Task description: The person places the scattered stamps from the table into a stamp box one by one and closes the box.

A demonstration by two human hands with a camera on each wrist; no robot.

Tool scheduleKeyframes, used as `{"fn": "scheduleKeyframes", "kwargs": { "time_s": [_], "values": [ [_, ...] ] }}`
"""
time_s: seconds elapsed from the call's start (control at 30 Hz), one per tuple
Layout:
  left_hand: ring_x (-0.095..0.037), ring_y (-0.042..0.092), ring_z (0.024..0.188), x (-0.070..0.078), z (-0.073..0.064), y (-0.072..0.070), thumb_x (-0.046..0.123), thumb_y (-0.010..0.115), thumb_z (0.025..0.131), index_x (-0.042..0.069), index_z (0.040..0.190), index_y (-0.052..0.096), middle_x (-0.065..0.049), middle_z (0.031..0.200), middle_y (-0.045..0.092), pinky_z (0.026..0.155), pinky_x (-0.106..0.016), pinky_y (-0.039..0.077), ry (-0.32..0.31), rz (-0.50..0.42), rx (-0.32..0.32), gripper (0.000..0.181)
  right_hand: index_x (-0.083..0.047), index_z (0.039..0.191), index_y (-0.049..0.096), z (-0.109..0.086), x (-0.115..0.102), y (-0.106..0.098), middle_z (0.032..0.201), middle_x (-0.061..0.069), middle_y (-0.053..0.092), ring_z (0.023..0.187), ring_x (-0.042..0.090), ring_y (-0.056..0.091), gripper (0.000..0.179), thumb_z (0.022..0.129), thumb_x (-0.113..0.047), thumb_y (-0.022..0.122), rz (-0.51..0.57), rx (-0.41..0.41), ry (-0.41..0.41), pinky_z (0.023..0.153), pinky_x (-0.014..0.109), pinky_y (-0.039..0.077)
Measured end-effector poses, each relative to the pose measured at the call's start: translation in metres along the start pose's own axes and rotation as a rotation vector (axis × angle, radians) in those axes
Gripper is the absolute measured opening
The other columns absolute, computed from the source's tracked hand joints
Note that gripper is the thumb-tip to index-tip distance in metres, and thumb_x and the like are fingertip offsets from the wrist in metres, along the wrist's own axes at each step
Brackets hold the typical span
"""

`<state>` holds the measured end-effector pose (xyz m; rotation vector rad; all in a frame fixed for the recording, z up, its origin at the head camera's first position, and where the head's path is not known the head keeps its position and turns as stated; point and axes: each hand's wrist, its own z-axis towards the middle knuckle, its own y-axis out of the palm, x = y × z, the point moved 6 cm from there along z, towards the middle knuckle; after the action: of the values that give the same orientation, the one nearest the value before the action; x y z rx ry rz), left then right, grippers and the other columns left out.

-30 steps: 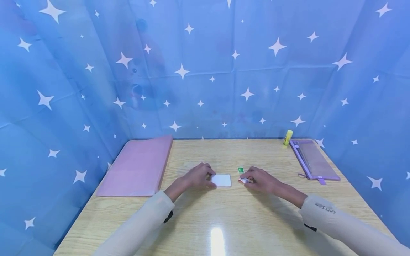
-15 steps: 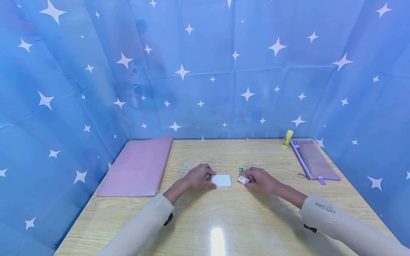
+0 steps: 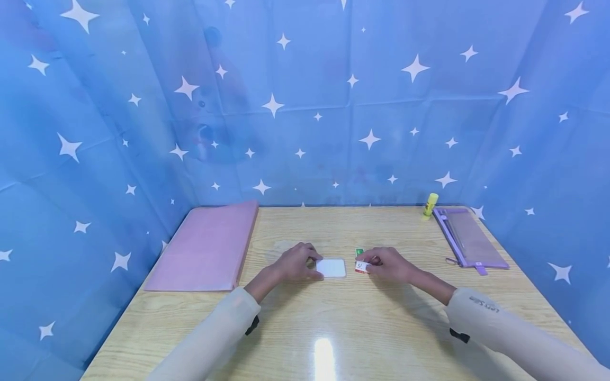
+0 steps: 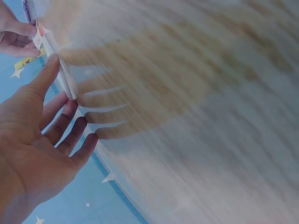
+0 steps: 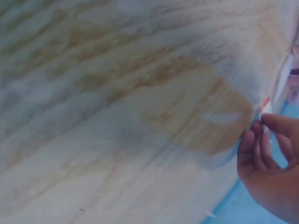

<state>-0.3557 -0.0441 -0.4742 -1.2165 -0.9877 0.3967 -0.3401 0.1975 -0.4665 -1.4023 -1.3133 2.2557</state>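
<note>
A white rounded rectangular stack of cards [image 3: 331, 268] lies flat at the middle of the table; its layered edge [image 4: 68, 83] shows in the left wrist view. My left hand [image 3: 298, 262] holds its left end between thumb and fingers. Just to the right, my right hand [image 3: 387, 264] pinches a small white card with a red edge and a dark mark [image 3: 362, 267] between thumb and fingers. Behind that card lies a small green card with a white border [image 3: 359, 252], partly covered by the right fingers. In the right wrist view, the white-and-red card [image 5: 266, 106] shows at the fingertips.
A large pink folder [image 3: 202, 248] covers the table's left side. At the back right stand a yellow glue stick [image 3: 430, 205] and, beside it, a lying purple zip pouch [image 3: 472, 238]. A starry blue curtain [image 3: 305, 106] hangs behind the wood-grain table [image 3: 286, 328].
The white-and-red card in my right hand has turned from slanted to nearly level, its printed face now showing more. My left hand stays at the white stack.
</note>
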Motion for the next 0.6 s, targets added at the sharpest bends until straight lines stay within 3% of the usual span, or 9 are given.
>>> {"fn": "scheduleKeyframes", "kwargs": {
  "time_s": [0.3,0.6],
  "values": [
    [-0.017,0.059,0.106,0.001,0.001,-0.001,0.040,0.086,0.086,0.010,0.131,0.072,-0.003,0.122,0.067,0.089,-0.032,0.051,-0.016,0.008,-0.006,0.056,0.006,0.122,0.072,0.020,-0.012,-0.003,0.107,0.020,0.074,0.092,0.033,0.074,0.028,0.094,0.008,0.068,0.002,-0.030,-0.036,0.076,0.032,0.060],
    [-0.014,0.058,0.106,-0.001,0.003,0.000,0.042,0.086,0.086,0.012,0.131,0.073,-0.001,0.122,0.067,0.089,-0.030,0.051,-0.032,0.017,-0.018,0.056,0.005,0.126,0.071,0.039,-0.026,0.002,0.121,0.022,0.072,0.097,0.033,0.075,0.030,0.096,0.006,0.068,0.049,-0.080,-0.057,0.079,0.031,0.061]
  ]
}}
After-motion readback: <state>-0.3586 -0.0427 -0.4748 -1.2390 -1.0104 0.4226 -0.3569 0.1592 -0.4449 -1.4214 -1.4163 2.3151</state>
